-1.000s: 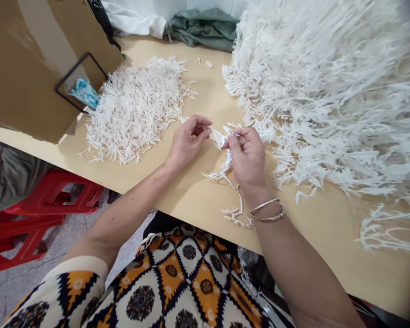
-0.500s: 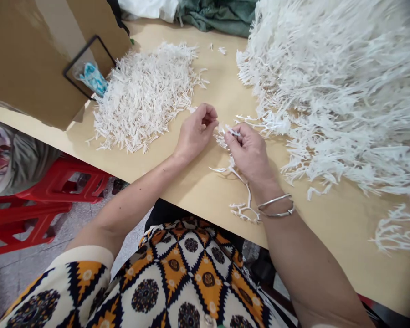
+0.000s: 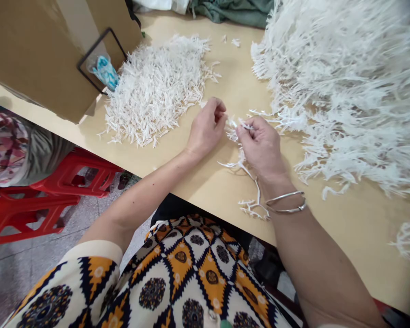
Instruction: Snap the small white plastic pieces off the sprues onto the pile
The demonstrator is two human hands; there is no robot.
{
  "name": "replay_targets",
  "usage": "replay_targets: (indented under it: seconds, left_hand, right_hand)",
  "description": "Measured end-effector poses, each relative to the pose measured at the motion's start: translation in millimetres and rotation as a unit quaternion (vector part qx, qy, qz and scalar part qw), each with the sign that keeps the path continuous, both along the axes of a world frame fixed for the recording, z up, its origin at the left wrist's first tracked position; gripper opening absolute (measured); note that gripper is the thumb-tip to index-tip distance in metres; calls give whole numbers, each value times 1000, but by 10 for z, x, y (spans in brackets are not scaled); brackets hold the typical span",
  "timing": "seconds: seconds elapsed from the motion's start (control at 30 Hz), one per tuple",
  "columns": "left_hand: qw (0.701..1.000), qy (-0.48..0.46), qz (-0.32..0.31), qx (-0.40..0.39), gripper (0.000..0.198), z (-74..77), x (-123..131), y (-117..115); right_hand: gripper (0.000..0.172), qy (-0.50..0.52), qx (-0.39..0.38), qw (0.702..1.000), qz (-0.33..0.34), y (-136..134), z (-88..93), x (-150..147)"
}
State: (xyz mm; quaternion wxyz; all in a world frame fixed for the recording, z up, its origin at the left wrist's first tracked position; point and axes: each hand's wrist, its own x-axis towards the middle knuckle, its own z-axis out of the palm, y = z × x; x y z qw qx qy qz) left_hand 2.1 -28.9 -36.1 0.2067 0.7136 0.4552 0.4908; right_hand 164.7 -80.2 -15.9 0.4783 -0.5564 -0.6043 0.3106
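Over the middle of the table (image 3: 191, 177), my right hand (image 3: 263, 148) is closed in a pinch on a small white branched plastic sprig (image 3: 245, 124). Left of it, with a small gap between them, my left hand (image 3: 208, 127) has its thumb and fingers pressed together. Whether a small piece sits in that left pinch is too blurred to tell. A longer white branched stem (image 3: 258, 193) lies below my right hand, partly hidden behind the wrist. To the left is a heap of short white sprigs (image 3: 157, 86); to the right rises a much larger pile of white branched pieces (image 3: 345, 91).
A cardboard box (image 3: 54, 50) with a black wire frame (image 3: 84, 61) and a blue-and-white packet (image 3: 105, 73) stands at the left. Green cloth (image 3: 232, 10) lies at the back. Red stools (image 3: 78, 173) and a seated person's clothing (image 3: 8, 146) are left of the table.
The whole view has shifted, so everything appears further right and slightly higher. My hands keep nearly the same pose and spacing.
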Motion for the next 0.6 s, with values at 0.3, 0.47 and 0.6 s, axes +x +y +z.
replay_targets:
  seconds: [0.3, 0.47, 0.6]
  left_hand:
    - [982, -69, -154, -89, 44, 276, -11, -145]
    - [966, -53, -235, -92, 49, 297, 24, -182]
    - [974, -69, -190, -107, 39, 240, 39, -164]
  right_hand:
    - [38, 120, 16, 993, -4, 11, -44, 111]
    - [32, 130, 20, 991, 4, 6, -17, 72]
    - [35, 91, 24, 996, -7, -7, 5, 29]
